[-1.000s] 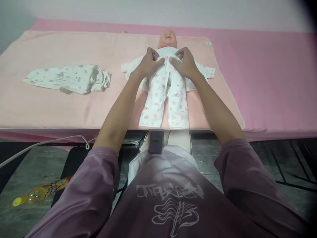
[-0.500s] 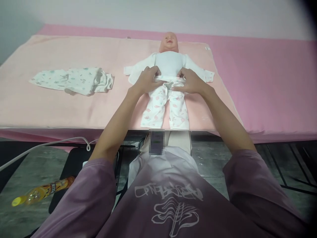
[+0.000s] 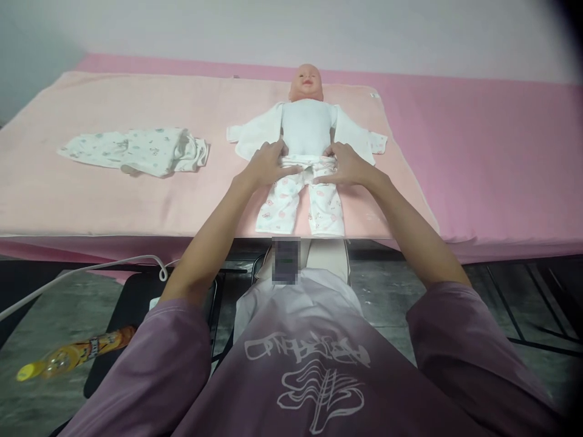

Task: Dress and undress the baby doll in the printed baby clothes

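A baby doll (image 3: 306, 85) lies on its back, head away from me, with a white top (image 3: 259, 130) spread open at both sides of its white torso (image 3: 306, 126). Small white trousers with pink prints (image 3: 277, 206) cover its legs. My left hand (image 3: 268, 165) is closed on one side of the trousers' waistband. On the other side, my right hand (image 3: 348, 165) grips the same waistband. Both thumbs lie across the front of the trousers, and the other fingertips are partly tucked at the waist edge.
Folded white printed baby clothes (image 3: 146, 149) lie to the left on the peach mat (image 3: 109, 206). Pink cloth (image 3: 492, 164) covers the table at right. Below, a bottle with a yellow cap (image 3: 68, 358) rests by a black seat (image 3: 132, 297), and a white cable (image 3: 91, 265) hangs nearby.
Both hands have drawn the trousers' waistband down toward me, baring more of the doll's torso. The top's flap on the right now shows spread wider. The view has shifted slightly.
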Motion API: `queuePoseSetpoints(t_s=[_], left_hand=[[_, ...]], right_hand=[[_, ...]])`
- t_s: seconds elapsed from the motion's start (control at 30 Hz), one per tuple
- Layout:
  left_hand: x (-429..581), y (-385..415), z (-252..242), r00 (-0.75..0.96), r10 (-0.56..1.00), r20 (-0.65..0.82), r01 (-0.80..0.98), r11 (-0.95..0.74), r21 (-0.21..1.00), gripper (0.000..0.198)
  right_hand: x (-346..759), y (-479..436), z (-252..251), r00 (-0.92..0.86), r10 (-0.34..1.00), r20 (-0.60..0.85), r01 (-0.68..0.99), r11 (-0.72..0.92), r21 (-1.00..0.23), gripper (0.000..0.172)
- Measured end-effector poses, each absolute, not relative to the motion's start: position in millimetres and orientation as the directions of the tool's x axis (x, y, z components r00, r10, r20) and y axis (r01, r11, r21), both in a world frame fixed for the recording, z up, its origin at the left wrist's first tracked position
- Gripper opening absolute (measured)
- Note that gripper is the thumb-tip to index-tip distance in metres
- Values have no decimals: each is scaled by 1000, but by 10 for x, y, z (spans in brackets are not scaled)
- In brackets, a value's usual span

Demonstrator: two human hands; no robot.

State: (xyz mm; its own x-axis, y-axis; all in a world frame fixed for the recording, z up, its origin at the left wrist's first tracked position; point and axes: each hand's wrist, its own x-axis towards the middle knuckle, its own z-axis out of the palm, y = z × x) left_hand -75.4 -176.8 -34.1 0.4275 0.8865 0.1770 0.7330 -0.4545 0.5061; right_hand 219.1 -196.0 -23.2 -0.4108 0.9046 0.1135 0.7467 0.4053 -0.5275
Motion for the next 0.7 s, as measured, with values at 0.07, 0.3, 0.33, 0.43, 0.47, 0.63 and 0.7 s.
queuePoseSetpoints(t_s=[0.07, 0.3, 0.33, 0.43, 0.47, 0.63, 0.7], left_hand=[[-758, -1756, -346, 439, 883, 167, 734, -459, 501, 74], [-720, -1798, -275, 425, 894, 142, 772, -440, 458, 67], [-738, -1821, -257, 441, 890, 118, 762, -440, 475, 68], [-837, -1885, -226, 515, 857, 29, 725, -453, 520, 86], [-874, -1901, -226, 537, 843, 7, 716, -460, 525, 94], [-957, -1948, -251, 554, 832, -18, 718, -467, 516, 109], [-937, -1964, -240, 540, 841, -8, 726, -461, 510, 108]], right_hand=[[2172, -1965, -263, -403, 907, 123, 745, 404, -531, 93], [2124, -2063, -318, -400, 904, 152, 734, 415, -537, 82], [2139, -2092, -304, -401, 906, 138, 733, 407, -545, 83], [2194, -2186, -230, -427, 904, 38, 732, 370, -572, 95], [2208, -2215, -202, -438, 899, 3, 735, 360, -575, 101], [2214, -2268, -126, -445, 894, -47, 753, 346, -559, 115], [2203, -2252, -131, -433, 900, -45, 757, 336, -560, 114]])
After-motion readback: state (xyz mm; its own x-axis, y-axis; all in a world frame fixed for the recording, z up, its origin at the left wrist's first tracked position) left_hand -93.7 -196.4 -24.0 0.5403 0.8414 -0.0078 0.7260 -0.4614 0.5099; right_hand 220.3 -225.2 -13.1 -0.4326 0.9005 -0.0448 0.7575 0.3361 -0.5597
